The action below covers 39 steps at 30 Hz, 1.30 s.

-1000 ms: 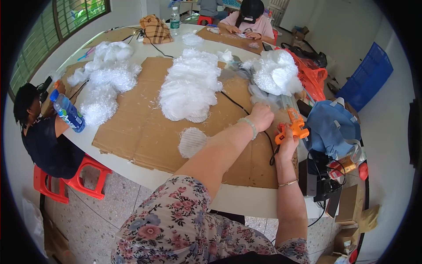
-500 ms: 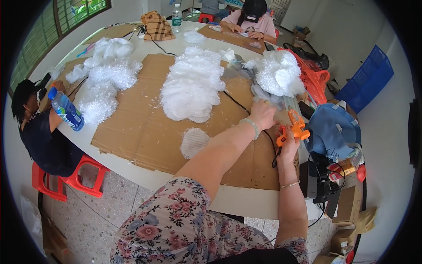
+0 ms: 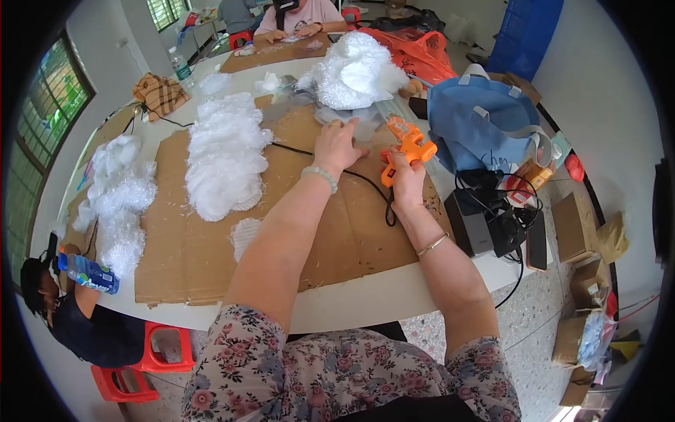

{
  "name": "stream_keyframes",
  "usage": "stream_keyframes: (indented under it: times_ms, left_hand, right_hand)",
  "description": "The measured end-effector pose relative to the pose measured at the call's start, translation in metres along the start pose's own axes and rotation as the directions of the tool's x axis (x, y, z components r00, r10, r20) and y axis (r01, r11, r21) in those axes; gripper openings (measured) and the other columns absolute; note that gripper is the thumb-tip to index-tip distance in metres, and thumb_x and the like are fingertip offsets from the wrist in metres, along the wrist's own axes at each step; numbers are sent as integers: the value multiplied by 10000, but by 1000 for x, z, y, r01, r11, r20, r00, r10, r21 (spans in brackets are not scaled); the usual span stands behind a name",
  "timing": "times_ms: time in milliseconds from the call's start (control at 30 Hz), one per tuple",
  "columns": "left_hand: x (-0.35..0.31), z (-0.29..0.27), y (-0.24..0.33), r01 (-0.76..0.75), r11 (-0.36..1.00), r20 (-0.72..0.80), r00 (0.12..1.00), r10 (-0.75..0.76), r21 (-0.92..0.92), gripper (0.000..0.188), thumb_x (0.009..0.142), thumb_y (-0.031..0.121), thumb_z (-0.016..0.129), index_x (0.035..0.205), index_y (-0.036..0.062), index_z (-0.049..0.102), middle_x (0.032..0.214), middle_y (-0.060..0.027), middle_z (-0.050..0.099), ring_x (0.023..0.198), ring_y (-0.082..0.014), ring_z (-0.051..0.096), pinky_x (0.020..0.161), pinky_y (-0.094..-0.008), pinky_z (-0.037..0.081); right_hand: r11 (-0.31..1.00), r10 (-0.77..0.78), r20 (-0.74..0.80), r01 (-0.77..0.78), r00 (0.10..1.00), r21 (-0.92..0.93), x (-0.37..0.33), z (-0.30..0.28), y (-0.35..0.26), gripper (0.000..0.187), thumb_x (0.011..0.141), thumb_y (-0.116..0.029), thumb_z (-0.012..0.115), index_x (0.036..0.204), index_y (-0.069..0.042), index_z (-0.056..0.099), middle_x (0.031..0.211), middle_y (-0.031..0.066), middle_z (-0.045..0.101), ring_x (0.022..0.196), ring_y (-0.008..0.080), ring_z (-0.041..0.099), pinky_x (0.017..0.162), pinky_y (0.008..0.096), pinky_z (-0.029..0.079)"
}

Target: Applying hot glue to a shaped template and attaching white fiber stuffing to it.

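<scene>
- The right hand (image 3: 406,184), just right of centre, is closed round the grip of an orange glue gun (image 3: 406,146), its nozzle aimed toward the upper part of the frame and its black cord (image 3: 330,163) trailing across the cardboard.
- The left hand (image 3: 337,144) lies flat, fingers spread, pressing a grey sheet (image 3: 337,114) beneath a white fluffy mound (image 3: 357,70); it grips nothing.
- Brown cardboard (image 3: 351,232) covers the white table (image 3: 365,299); another white fluffy pile (image 3: 223,155) sits left of centre.
- A blue bag (image 3: 485,123) lies at the upper right, with black boxes (image 3: 485,218) below it.
- Cardboard cartons (image 3: 576,225) stand on the floor at right.
- A blue-labelled bottle (image 3: 88,273) is at lower left.
</scene>
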<state>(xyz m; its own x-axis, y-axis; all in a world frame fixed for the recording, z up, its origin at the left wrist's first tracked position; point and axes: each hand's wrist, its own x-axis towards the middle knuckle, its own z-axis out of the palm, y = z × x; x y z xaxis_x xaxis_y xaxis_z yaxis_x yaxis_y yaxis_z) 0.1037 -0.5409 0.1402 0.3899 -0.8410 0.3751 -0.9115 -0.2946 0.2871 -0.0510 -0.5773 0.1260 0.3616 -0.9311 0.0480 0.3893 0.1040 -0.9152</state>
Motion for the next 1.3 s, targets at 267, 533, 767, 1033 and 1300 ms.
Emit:
stream_keyframes:
  times_ms: [267, 533, 767, 1033, 1300]
  left_hand:
    - [5, 1, 7, 48, 989, 104, 993, -63, 142, 727, 684, 478, 735, 1289, 140, 517, 1120, -102, 608, 1100, -345, 515, 923, -403, 448]
    - [17, -1, 8, 89, 979, 114, 987, -112, 183, 689, 682, 470, 739, 1247, 117, 563, 1153, -98, 608, 1148, -297, 502, 937, -394, 434]
    - [23, -7, -14, 178, 979, 235, 952, -197, 100, 352, 678, 353, 782, 887, 96, 663, 1078, -82, 637, 1043, -297, 568, 830, -418, 493]
    - [9, -14, -10, 235, 962, 204, 944, -260, 136, 339, 689, 323, 673, 964, 125, 691, 1103, -97, 618, 1060, -300, 564, 865, -408, 488]
    - [2, -18, 7, 225, 966, 121, 963, -240, 124, 365, 760, 398, 652, 1000, 123, 679, 1097, -98, 606, 1053, -296, 562, 860, -433, 465]
  right_hand:
    - [996, 44, -17, -42, 999, 77, 0, -3, -2, 167, 895, -152, 562, 1010, -32, 547, 890, 67, 632, 820, 158, 615, 684, 305, 501]
    - [996, 33, 22, -35, 999, 81, 3, 2, 5, 136, 890, -137, 564, 977, -34, 543, 876, 57, 631, 802, 135, 600, 673, 287, 478]
    - [997, 42, 41, -45, 998, 70, -2, 7, -2, 143, 886, -135, 569, 983, -33, 544, 883, 53, 629, 817, 133, 594, 686, 287, 469]
    - [1000, 19, 39, -20, 999, 20, 1, 0, 4, 177, 882, -136, 576, 1012, -19, 546, 896, 72, 630, 784, 147, 601, 670, 291, 491]
    - [1000, 25, 24, -24, 999, -17, 1, 1, 4, 181, 891, -125, 561, 1034, -15, 541, 910, 83, 645, 769, 165, 623, 674, 302, 516]
